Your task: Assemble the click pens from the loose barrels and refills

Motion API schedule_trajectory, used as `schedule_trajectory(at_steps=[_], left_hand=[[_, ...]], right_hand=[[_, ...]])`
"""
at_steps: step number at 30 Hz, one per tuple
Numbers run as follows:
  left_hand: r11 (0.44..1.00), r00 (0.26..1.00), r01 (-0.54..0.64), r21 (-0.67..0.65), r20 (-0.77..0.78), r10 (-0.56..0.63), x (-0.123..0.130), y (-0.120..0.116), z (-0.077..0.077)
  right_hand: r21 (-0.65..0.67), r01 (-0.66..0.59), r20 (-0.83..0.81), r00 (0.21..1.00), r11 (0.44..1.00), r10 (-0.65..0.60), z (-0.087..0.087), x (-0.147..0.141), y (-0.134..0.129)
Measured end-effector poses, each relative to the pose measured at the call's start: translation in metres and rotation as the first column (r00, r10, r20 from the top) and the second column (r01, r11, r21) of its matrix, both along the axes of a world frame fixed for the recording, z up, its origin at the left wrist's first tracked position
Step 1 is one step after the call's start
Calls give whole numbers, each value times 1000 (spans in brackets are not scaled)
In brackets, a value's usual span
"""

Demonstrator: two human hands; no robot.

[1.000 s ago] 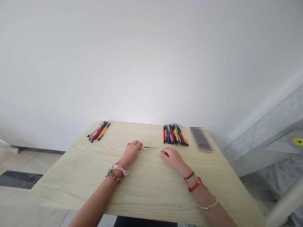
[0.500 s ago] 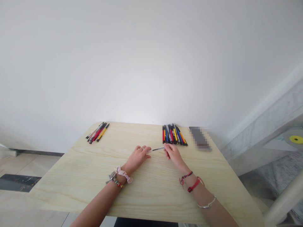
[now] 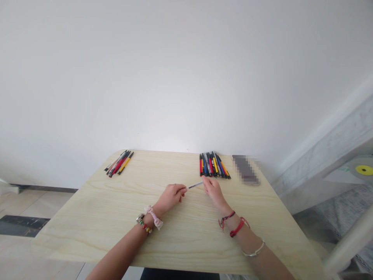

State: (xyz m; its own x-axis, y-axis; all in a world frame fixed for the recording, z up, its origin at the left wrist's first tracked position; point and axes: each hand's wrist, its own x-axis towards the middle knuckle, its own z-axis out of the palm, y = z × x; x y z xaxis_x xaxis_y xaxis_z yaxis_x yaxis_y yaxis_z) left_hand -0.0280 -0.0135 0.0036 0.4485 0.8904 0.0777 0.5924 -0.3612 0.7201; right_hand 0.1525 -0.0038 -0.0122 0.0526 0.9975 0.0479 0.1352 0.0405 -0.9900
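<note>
Between my two hands, above the middle of the table, stretches a thin pen refill [image 3: 195, 185], pale with a darker stretch along it. My left hand [image 3: 173, 195] is closed with its fingertips pinching the left end. At the other end, my right hand [image 3: 213, 191] has its fingers curled around the tip, which they hide. Just beyond my right hand lies a row of pens [image 3: 214, 165] in red, yellow, blue, black and grey. A smaller group of pens [image 3: 119, 164] rests at the far left of the table.
A dark flat rectangular object [image 3: 245, 170], blurred by pixels, lies at the table's right edge. The pale wooden table [image 3: 87, 217] meets a white wall [image 3: 175, 77]. To the right, beyond the table, a yellow-centred round thing [image 3: 364, 170] shows.
My left hand has turned and its fingers have closed more tightly around the refill's left end. More of the pale tube shows between the hands. My right hand has hardly moved.
</note>
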Motion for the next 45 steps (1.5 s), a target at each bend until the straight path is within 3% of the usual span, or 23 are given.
schedule_trajectory(at_steps=[5, 8, 13, 17, 20, 23, 26, 29, 31, 33, 37, 42, 45], left_hand=[[962, 989, 76, -264, 144, -38, -7, 6, 1], [955, 982, 98, -281, 183, -47, -8, 8, -1], [998, 996, -49, 26, 75, 47, -2, 2, -3], [956, 996, -77, 281, -26, 88, 2, -3, -6], [940, 994, -63, 335, -66, 90, 3, -6, -7], [972, 998, -58, 226, -18, 64, 6, -9, -3], [998, 992, -47, -43, 118, 52, 7, -8, 2], [939, 951, 54, -340, 305, 56, 5, -4, 4], [886, 910, 159, -436, 413, 40, 0, -1, 4], [863, 882, 218, -455, 470, 25, -5, 2, 3], [883, 897, 194, -427, 443, 17, -12, 7, 2], [921, 957, 129, -368, 291, -18, -15, 9, 2], [933, 971, 104, -346, 240, -19, -16, 10, 3]], right_hand=[[50, 6, 46, 999, 999, -8, -3, 0, -2], [39, -14, 16, 1000, 999, 13, -1, -1, -2], [-62, -12, -140, 990, 998, 3, 5, -3, -1], [-150, -5, -282, 959, 989, -38, 9, -5, -1], [-172, -1, -339, 939, 985, -58, 12, -5, -1], [-151, 15, -348, 935, 988, -68, 13, -6, -2], [-79, 29, -310, 949, 996, -52, 13, -6, -3], [36, 24, -218, 976, 999, -16, 13, -5, -5], [100, -18, -131, 991, 995, 31, 15, -2, -5], [135, -108, -34, 993, 985, 114, 20, 3, -4], [92, -294, 86, 954, 951, 287, 27, 15, -2], [47, -206, 170, 966, 977, 195, 24, 21, 1], [40, -245, 128, 963, 969, 238, 22, 22, 3]])
